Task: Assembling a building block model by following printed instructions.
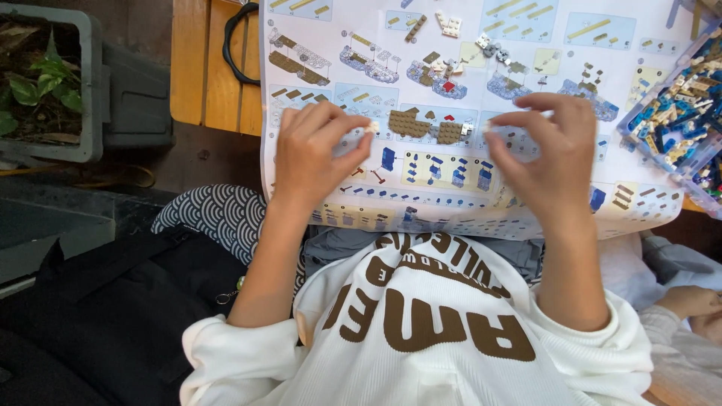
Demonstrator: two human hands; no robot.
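A large printed building-instruction sheet (451,83) lies over a wooden table (203,68) in front of me. My left hand (316,154) hovers over its lower left part and pinches a tiny pale brick (371,127) between thumb and fingertips. My right hand (545,150) hovers over the sheet's lower right, fingertips curled together around another tiny pale piece (487,128). Between the hands, two small brown brick assemblies (410,122) (450,133) rest on the sheet. Loose tan and white bricks (444,26) lie near the top.
A clear tray of blue, white and tan bricks (677,124) stands at the right edge. A black strap loop (237,45) lies on the table's left. A grey planter with a green plant (45,83) sits at the far left, a black bag (113,301) beside me.
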